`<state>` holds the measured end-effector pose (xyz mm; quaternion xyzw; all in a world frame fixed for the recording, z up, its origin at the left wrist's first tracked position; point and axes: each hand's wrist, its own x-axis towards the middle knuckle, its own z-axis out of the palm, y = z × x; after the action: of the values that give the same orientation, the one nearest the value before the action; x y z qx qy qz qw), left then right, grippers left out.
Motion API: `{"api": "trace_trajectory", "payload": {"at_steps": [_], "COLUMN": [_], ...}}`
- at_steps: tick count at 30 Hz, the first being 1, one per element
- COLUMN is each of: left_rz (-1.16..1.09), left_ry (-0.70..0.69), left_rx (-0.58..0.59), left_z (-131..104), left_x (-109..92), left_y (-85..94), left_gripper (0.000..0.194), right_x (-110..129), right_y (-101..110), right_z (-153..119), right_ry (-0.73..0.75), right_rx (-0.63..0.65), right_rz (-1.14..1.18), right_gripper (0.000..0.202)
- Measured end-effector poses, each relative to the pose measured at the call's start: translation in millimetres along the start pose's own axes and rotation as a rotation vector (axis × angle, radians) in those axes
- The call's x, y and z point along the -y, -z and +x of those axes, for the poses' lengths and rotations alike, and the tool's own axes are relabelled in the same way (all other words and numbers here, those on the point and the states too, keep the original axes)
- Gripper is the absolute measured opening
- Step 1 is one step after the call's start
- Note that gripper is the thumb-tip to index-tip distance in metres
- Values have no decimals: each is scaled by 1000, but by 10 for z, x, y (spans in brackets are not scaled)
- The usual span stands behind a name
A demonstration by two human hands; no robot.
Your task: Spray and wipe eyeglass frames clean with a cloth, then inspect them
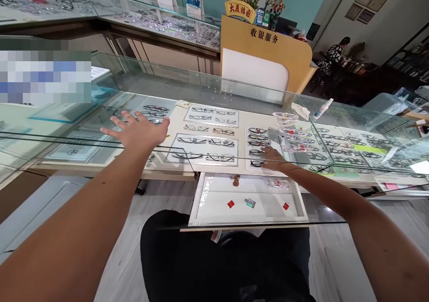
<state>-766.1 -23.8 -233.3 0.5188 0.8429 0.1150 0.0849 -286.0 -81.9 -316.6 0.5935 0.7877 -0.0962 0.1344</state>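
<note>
My left hand (pixel 139 130) is spread palm down over the glass counter, fingers apart and holding nothing. It is nearest to a grey tray of dark eyeglasses (pixel 156 109). Inside the display case, my right hand (pixel 273 159) reaches over a white tray (pixel 250 163) with a column of glasses, its fingertips at a dark pair (pixel 256 152). Whether those fingers grip the pair cannot be made out. More glasses (pixel 219 157) lie on white trays between my hands. Below, a white drawer (pixel 214 212) stands pulled out, holding small red packets (pixel 231 204) and a grey tag (pixel 250 203).
Glass panels and edges (pixel 187 76) surround the display case. Clear plastic packages (pixel 295 136) are stacked right of my right hand. A white bottle (pixel 323 108) lies farther right. Behind stands a yellow cashier desk (pixel 268 38); a person (pixel 331 58) is in the right background.
</note>
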Motion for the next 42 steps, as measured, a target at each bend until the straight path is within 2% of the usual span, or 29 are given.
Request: {"api": "trace_trajectory", "payload": {"at_steps": [4, 10, 19, 24, 28, 30, 32, 33, 35, 38, 40, 42], "left_rz": [2, 2, -2, 18, 33, 34, 26, 22, 11, -1, 1, 10], "left_ry": [10, 12, 7, 18, 18, 17, 9, 4, -6, -9, -4, 7], "left_rx": [14, 5, -25, -3, -12, -15, -10, -8, -16, -31, -33, -37], "left_z": [-7, -12, 19, 16, 28, 33, 35, 34, 27, 11, 6, 10], "left_x": [-14, -14, 3, -4, -2, 4, 13, 17, 23, 17, 9, 3], "left_y": [15, 10, -29, -26, -37, -42, -44, -44, -44, -42, -42, -41], "left_gripper": [115, 115, 115, 117, 119, 121, 123, 125, 127, 127, 125, 123], "right_x": [-135, 25, 174, 321, 489, 570, 634, 654, 672, 659, 643, 628], "right_y": [-67, -23, 86, 112, 197, 351, 613, 778, 1135, 1578, 1727, 1763], "right_z": [205, 208, 136, -100, -531, -772, -986, -1071, -1173, -1124, -985, -817], "right_ry": [49, 48, -1, 8, 162, 276, 447, 543, 636, 564, 467, 381], "right_rx": [-23, -21, 40, 91, 190, 259, 300, 277, 129, -159, -240, -256], "right_rz": [-5, -47, -86, 0, 129, 203, 335, 410, 481, 311, 123, -39], "right_gripper": [43, 16, 23, 23, 19, 18, 18, 17, 18, 18, 19, 21]}}
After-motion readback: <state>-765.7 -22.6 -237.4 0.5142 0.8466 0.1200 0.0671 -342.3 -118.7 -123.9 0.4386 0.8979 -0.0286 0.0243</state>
